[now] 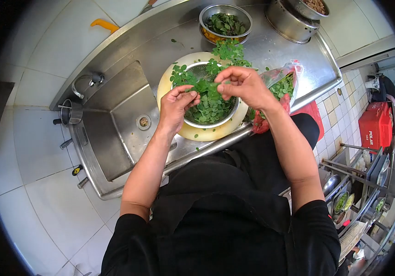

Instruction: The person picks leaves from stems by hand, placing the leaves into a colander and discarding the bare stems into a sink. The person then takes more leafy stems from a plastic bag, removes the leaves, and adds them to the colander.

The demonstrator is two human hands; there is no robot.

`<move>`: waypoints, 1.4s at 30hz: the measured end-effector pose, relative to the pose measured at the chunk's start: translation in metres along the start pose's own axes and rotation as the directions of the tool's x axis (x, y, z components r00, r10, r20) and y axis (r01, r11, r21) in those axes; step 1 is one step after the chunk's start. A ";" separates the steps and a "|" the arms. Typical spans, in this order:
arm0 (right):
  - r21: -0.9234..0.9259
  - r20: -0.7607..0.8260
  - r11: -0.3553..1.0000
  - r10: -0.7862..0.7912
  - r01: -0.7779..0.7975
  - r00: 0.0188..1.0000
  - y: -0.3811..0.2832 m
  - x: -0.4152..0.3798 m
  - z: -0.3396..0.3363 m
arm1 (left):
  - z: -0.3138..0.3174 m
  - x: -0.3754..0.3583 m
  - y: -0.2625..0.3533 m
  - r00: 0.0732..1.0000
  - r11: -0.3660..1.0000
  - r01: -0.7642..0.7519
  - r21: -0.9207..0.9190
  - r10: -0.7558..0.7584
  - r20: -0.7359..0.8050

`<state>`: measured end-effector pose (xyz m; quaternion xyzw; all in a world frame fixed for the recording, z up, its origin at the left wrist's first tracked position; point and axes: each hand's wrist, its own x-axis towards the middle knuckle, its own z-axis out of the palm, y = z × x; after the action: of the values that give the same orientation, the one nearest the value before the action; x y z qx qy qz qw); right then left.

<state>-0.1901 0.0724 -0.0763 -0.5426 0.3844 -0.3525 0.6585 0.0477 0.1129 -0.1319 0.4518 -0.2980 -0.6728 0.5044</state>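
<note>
Both my hands are raised over a metal colander (205, 125) heaped with small loose green leaves (210, 110). It stands on a round, cream-coloured board (166, 89) on the steel sink counter. My left hand (175, 109), at the colander's left side, pinches a leafy green sprig (203, 85) between thumb and fingers. On the other side, my right hand (245, 88) has thumb and forefinger closed together at the same sprig's leaves. Behind the colander lies a bunch of leafy stems (231, 50). Right of my right hand, a clear and red plastic bag (297, 69) holds more greens (283, 87).
Left of the board is the sink basin (121, 122) with a tap (83, 86). A metal bowl of dark leaves (226, 24) sits at the back, near a large pot (289, 24). A red cooler box (375, 126) stands on the floor at far right.
</note>
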 end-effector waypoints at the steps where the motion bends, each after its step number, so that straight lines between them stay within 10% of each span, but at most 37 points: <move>1: 0.030 0.030 1.000 -0.004 0.003 1.000 0.002 0.000 0.005 | 0.001 -0.001 0.000 1.000 1.000 -0.011 -0.021 0.011 0.014; 21: -0.223 -0.125 0.971 -0.116 0.086 0.985 0.028 0.009 0.013 | 0.002 -0.003 -0.007 0.998 0.999 -0.019 0.050 0.016 0.057; 42: 0.074 -0.107 0.993 -0.081 0.089 0.991 0.027 0.006 0.030 | -0.003 -0.002 -0.007 0.989 0.976 -0.015 -0.218 0.047 0.143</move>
<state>-0.1589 0.0850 -0.1006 -0.5131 0.3805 -0.4229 0.6427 0.0478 0.1174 -0.1386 0.3388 -0.2665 -0.7248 0.5375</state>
